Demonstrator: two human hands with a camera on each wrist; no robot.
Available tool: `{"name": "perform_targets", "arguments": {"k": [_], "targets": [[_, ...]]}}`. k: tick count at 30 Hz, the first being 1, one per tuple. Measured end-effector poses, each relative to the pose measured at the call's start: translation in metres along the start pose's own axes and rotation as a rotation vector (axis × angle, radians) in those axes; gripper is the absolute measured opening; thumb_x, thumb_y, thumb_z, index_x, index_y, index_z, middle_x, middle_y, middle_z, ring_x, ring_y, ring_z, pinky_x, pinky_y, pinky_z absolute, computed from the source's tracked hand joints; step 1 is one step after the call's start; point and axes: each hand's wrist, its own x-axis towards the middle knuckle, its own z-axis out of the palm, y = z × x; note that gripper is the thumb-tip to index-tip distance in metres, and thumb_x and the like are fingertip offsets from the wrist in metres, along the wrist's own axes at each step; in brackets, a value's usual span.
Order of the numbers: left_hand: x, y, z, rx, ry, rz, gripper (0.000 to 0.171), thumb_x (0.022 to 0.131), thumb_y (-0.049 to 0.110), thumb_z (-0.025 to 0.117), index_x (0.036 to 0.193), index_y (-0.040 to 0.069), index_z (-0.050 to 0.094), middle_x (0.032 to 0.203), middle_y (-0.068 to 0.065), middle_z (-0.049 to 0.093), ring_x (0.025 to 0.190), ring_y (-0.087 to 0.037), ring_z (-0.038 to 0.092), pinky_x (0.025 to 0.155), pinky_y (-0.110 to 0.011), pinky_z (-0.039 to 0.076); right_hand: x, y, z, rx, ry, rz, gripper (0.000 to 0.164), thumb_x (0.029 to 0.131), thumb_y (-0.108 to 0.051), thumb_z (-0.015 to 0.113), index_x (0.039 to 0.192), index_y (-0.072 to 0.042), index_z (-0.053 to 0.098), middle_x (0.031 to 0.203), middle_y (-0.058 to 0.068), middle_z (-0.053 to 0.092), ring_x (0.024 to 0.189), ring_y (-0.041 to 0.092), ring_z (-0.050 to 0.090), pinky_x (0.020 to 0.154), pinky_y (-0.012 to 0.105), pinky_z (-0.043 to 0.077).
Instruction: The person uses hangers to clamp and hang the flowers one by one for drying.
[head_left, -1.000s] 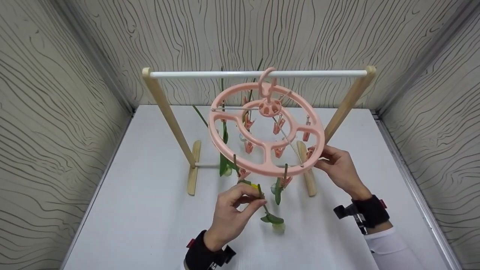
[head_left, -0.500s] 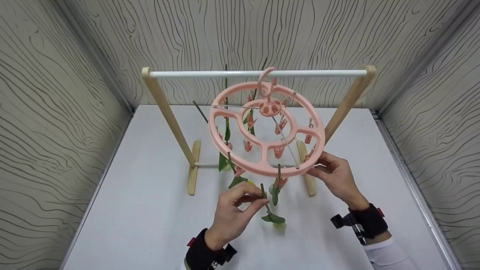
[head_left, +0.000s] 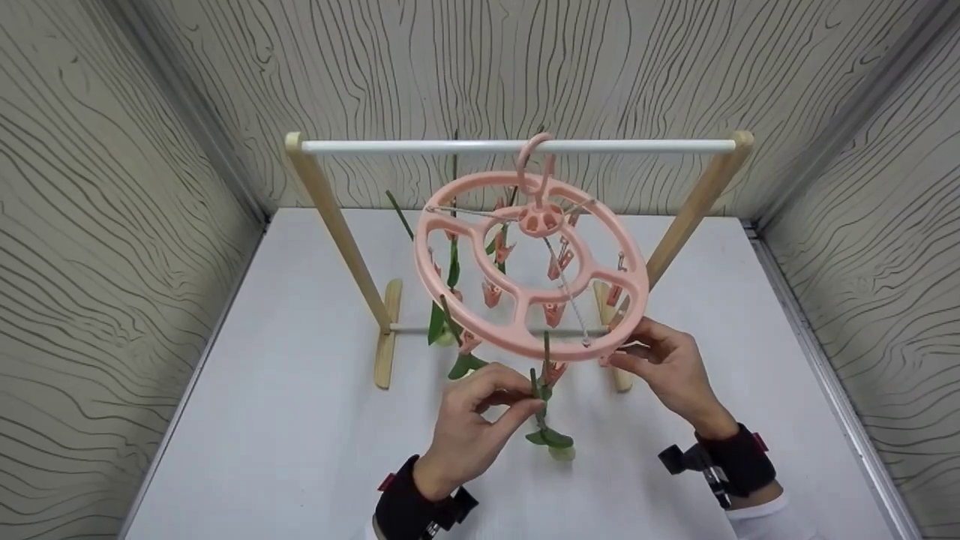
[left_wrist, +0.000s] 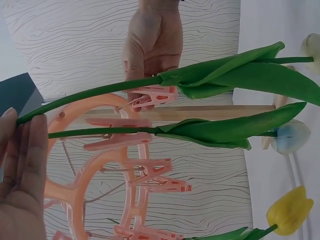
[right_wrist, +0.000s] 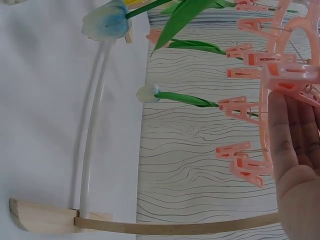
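Note:
A pink round clip hanger hangs from a white rod, with several artificial tulips clipped upside down around it. My left hand pinches the stem of a loose tulip, its pale bloom pointing down in front of the ring. My right hand holds a pink clothespin at the ring's front right, thumb and fingers on its handles. Beside the loose tulip, a blue-white tulip is gripped by a neighbouring clothespin. A yellow tulip hangs farther left.
The rack has wooden legs and a white top rod on a white table. Other clothespins dangle from the inner ring. Patterned panels enclose the back and sides.
The ring has turned, its front clips and clipped tulips shifting left. My right hand has moved slightly down and left with the clothespin; my left hand has edged right with the tulip.

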Motion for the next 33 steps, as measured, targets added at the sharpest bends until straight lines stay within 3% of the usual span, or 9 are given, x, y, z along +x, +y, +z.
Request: {"name": "perform_targets", "arguments": {"k": [9, 16, 19, 26, 33], "targets": [[0.002, 0.004, 0.002, 0.003, -0.003, 0.003, 0.011, 0.082, -0.001, 0.065, 0.091, -0.001, 0.06, 0.086, -0.013, 0.063, 0.079, -0.017, 0.067, 0.069, -0.024, 0.059, -0.007, -0.006, 0.01, -0.015, -0.023, -0.015, 0.039, 0.076, 0.014, 0.064, 0.114, 0.007, 0.058, 0.101, 0.011, 0.066, 0.09, 0.02, 0.065, 0.076, 0.026, 0.058], [0.005, 0.004, 0.004, 0.018, 0.002, 0.019, 0.012, 0.081, -0.004, 0.065, 0.091, -0.001, 0.06, 0.085, -0.012, 0.063, 0.08, -0.017, 0.067, 0.069, -0.025, 0.059, -0.012, -0.011, 0.021, -0.014, -0.029, -0.014, 0.038, 0.075, 0.016, 0.064, 0.111, 0.006, 0.058, 0.097, 0.014, 0.066, 0.088, 0.036, 0.062, 0.075, 0.03, 0.058], [0.005, 0.004, 0.004, 0.021, 0.005, 0.014, 0.012, 0.081, -0.004, 0.065, 0.091, 0.0, 0.06, 0.085, -0.012, 0.063, 0.08, -0.017, 0.067, 0.068, -0.024, 0.059, -0.014, -0.012, 0.027, -0.017, -0.034, -0.031, 0.036, 0.075, 0.016, 0.064, 0.109, 0.006, 0.059, 0.094, 0.019, 0.065, 0.086, 0.036, 0.062, 0.076, 0.034, 0.058], [-0.002, -0.012, 0.006, 0.079, 0.04, -0.003, 0.012, 0.081, 0.001, 0.067, 0.091, 0.003, 0.062, 0.086, -0.01, 0.064, 0.078, -0.016, 0.068, 0.068, -0.022, 0.059, -0.018, -0.015, 0.04, 0.034, -0.024, -0.026, 0.033, 0.075, 0.015, 0.065, 0.106, 0.007, 0.06, 0.089, 0.027, 0.06, 0.084, 0.037, 0.062, 0.075, 0.035, 0.058], [-0.01, -0.019, 0.007, 0.131, 0.071, 0.041, 0.013, 0.081, 0.005, 0.068, 0.092, 0.007, 0.064, 0.087, -0.007, 0.065, 0.08, -0.014, 0.067, 0.068, -0.019, 0.058, -0.021, -0.018, 0.051, 0.01, 0.035, 0.019, 0.034, 0.073, 0.012, 0.068, 0.105, 0.004, 0.061, 0.088, 0.025, 0.062, 0.085, 0.033, 0.062, 0.077, 0.034, 0.058]]}}
